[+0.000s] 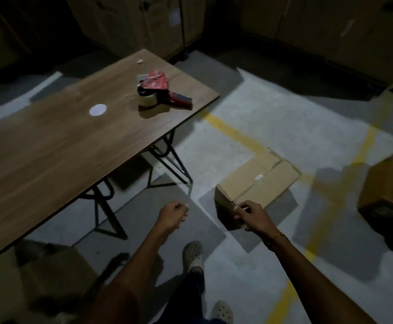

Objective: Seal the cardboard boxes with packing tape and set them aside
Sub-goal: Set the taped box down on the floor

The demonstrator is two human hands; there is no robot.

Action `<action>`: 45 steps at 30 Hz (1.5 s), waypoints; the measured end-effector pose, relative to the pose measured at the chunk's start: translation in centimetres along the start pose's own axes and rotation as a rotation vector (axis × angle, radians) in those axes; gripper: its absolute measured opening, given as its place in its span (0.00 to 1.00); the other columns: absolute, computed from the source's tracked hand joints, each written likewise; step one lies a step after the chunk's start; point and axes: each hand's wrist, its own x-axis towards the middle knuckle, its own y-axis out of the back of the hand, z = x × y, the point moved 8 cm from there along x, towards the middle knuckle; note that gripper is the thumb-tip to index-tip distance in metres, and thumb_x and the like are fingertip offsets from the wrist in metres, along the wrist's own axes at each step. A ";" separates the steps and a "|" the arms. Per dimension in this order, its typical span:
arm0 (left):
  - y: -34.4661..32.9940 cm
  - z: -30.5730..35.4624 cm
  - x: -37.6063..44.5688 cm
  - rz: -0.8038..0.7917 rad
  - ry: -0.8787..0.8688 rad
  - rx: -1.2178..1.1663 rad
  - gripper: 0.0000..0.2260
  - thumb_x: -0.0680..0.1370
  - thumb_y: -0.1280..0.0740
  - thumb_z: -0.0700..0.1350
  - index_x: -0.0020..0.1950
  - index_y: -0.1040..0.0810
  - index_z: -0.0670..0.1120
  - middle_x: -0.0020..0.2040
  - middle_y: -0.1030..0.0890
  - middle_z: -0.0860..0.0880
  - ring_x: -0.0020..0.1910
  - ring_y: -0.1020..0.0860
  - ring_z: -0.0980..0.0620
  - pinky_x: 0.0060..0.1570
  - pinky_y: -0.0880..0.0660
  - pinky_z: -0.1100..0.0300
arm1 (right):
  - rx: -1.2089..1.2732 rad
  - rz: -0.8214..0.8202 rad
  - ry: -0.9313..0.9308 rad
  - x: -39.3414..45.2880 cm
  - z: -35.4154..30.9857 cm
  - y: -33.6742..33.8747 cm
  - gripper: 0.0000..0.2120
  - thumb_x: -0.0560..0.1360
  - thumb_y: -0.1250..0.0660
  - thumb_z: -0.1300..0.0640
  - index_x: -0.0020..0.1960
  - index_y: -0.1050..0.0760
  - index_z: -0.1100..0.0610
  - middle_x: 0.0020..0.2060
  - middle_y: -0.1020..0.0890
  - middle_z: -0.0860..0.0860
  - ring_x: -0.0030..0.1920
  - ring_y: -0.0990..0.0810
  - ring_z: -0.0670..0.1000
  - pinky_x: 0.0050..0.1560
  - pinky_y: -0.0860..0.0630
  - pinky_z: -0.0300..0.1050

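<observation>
Cardboard box (258,181) — brown, flaps closed, a seam running along its top; lies on the concrete floor (272,127) right of the worktop, long axis running from the near left to the far right. A small pale label sits on the seam.

Tape dispenser (158,91) — red body, clear roll, on the far end of the wooden worktop (50,146), handle pointing right toward the edge.

Left hand (173,215) — fingers curled, pinching a thin pale strip, likely tape; hangs above the floor between worktop and box.

Right hand (249,215) — fingers curled, pinching something small and pale at the box's near corner; a bracelet (276,237) at the wrist.

Second box (387,195) — farther right, in shadow.
</observation>
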 end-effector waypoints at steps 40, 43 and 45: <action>-38.2 -7.9 60.7 -0.194 -0.025 0.661 0.45 0.57 0.28 0.77 0.64 0.26 0.48 0.57 0.19 0.47 0.53 0.19 0.43 0.51 0.19 0.46 | 0.693 0.540 -0.439 45.7 41.8 0.2 0.49 0.72 0.21 0.55 0.80 0.52 0.52 0.72 0.30 0.50 0.70 0.29 0.52 0.75 0.32 0.57; -38.4 -3.6 57.5 -0.164 -0.129 0.737 0.49 0.58 0.28 0.78 0.68 0.30 0.48 0.64 0.24 0.45 0.62 0.25 0.42 0.59 0.24 0.40 | 0.703 0.586 -0.381 44.5 39.8 2.7 0.55 0.66 0.19 0.41 0.80 0.51 0.49 0.74 0.31 0.49 0.72 0.30 0.51 0.75 0.32 0.59; -38.1 0.1 54.8 -0.136 -0.144 0.790 0.46 0.65 0.26 0.72 0.72 0.34 0.46 0.68 0.29 0.43 0.68 0.31 0.41 0.63 0.29 0.42 | 0.684 0.606 -0.334 43.5 37.6 5.5 0.53 0.68 0.20 0.42 0.81 0.49 0.49 0.73 0.30 0.48 0.71 0.29 0.51 0.74 0.31 0.59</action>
